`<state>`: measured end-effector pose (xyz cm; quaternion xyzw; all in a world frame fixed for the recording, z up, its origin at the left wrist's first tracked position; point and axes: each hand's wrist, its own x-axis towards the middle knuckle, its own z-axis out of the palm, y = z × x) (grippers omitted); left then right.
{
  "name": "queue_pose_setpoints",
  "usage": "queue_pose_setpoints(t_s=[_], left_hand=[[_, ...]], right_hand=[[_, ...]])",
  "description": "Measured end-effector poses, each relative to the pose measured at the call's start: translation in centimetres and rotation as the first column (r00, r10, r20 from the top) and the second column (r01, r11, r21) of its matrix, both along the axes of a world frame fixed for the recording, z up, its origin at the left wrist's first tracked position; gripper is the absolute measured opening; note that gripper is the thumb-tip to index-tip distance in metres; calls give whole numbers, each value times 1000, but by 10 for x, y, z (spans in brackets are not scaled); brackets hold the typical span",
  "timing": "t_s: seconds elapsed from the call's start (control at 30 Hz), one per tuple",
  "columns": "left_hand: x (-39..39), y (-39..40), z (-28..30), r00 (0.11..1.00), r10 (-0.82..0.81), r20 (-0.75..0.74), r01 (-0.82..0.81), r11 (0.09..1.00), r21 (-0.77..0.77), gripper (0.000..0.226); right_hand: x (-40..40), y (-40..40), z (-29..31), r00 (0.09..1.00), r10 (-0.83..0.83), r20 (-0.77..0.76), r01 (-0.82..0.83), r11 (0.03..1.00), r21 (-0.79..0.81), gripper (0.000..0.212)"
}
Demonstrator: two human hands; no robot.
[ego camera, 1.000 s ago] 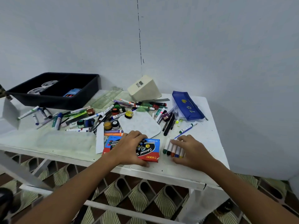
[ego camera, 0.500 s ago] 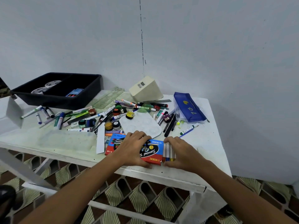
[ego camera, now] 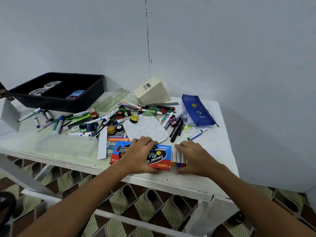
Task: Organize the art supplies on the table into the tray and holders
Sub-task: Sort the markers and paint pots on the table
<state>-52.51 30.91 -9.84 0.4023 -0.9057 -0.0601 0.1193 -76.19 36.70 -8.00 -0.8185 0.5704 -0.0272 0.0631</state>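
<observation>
A red and blue crayon box (ego camera: 160, 155) lies flat near the table's front edge. My left hand (ego camera: 139, 153) presses down on its middle and grips it. Several white paint tubes with coloured caps (ego camera: 178, 159) stick out of the box's right end. My right hand (ego camera: 194, 156) lies over them, fingers curled against their ends. Behind the box sits a white paint palette (ego camera: 147, 130). A black tray (ego camera: 58, 93) stands at the back left with tape rolls and a small blue box inside.
Markers, pens, brushes and small paint jars (ego camera: 111, 130) lie scattered across the white table (ego camera: 213, 168). A cream holder (ego camera: 152, 91) lies tipped at the back. A blue pencil pouch (ego camera: 198, 111) rests at the right. A white paper strip (ego camera: 102, 144) lies left of the box.
My right hand has slid the row of tubes leftward against and partly into the box's open end. My left hand has stayed on the box.
</observation>
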Motion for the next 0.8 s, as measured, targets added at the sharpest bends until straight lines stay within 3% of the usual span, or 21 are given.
queue_pose_setpoints(t_s=[0.1,0.2,0.3,0.4,0.47,0.53,0.7,0.8], left_hand=[[0,-1,3,998,24,-62,-24,1000,1,92],[6,-5,7,994,57,-97,-57,998,1,94],[10,-7,8,994,80,-76,-81,997,-6,98],[8,-7,8,992,100,-82,-100,995,-5,98],[5,-6,9,991,98,-90,-99,995,-9,97],[2,-5,10,992,87,-86,-89,996,-14,97],[9,-4,10,988,114,-107,-114,993,3,99],[13,-7,9,983,142,-115,-142,990,4,101]], right_hand=[[1,-3,2,997,5,73,-3,999,-36,101],[-13,-6,10,999,-50,12,50,999,9,109],[-18,-10,18,996,-84,-21,84,995,44,92],[-6,-11,20,996,-26,80,26,1000,12,79],[4,-11,21,979,-3,206,3,1000,-3,81],[7,-14,25,971,-27,237,28,1000,-1,91],[-24,-25,30,951,-254,178,191,932,307,121],[-32,-24,27,926,-310,213,203,889,412,110]])
